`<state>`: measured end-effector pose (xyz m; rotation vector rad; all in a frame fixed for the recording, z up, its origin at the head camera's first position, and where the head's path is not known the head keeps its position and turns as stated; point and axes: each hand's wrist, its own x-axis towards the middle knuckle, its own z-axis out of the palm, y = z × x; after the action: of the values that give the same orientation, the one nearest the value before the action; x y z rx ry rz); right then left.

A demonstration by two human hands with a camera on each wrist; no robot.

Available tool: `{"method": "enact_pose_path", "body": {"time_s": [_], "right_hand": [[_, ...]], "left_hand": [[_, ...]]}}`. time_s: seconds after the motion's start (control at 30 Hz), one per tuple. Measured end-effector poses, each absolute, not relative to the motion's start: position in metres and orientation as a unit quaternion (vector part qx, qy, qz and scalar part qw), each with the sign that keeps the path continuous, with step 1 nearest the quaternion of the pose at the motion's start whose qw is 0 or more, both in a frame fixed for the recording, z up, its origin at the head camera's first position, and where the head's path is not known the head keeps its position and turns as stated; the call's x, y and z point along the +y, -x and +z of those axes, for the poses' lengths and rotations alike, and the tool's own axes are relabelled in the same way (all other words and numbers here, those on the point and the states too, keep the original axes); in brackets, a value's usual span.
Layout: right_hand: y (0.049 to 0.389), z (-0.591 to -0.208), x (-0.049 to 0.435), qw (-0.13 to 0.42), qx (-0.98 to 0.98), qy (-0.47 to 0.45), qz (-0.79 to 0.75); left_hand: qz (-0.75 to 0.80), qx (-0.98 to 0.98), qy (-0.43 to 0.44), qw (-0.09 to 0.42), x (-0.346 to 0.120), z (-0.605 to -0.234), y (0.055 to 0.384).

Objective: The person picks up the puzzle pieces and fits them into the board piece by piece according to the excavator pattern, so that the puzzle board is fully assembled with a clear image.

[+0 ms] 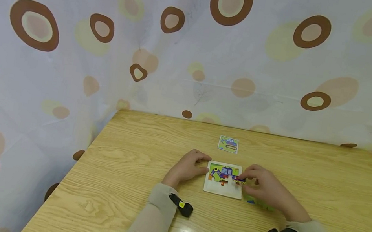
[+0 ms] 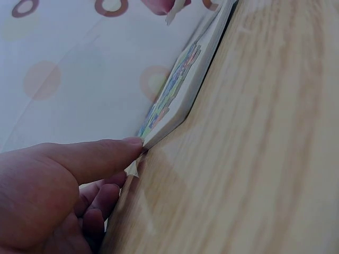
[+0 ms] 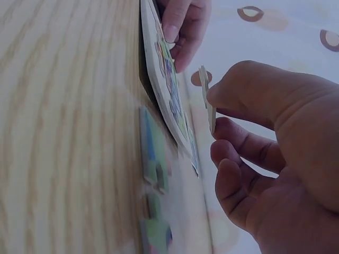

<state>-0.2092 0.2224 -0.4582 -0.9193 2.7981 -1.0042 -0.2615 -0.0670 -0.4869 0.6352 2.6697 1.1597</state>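
Note:
A white puzzle board (image 1: pixel 222 189) lies on the wooden table, its upper part filled with joined pieces of an excavator picture. My left hand (image 1: pixel 188 168) is at the board's left side, with the thumb (image 2: pixel 124 144) touching the edge and the index fingertip by the far corner. Between thumb and fingers, my right hand (image 1: pixel 266 185) pinches a puzzle piece (image 3: pixel 208 100), raised over the board's right side. Loose puzzle pieces (image 3: pixel 153 153), green with some blue, lie on the table beside the board's near right corner, partly hidden by the right hand in the head view.
Beyond the board lies a small picture card (image 1: pixel 228 144) of a blue excavator on green. A pale sheet (image 1: pixel 175 90) with brown ring patterns hangs along the table's back and left sides. Both wrists wear black straps with cameras.

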Motion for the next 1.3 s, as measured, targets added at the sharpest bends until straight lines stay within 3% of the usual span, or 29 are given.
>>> {"method": "enact_pose_path", "body": {"time_s": [1.3], "right_hand": [[0.223, -0.462, 0.197, 0.041, 0.914, 0.293, -0.276]], "left_hand": [[0.39, 0.893, -0.209, 0.08, -0.068, -0.486, 0.259]]}}
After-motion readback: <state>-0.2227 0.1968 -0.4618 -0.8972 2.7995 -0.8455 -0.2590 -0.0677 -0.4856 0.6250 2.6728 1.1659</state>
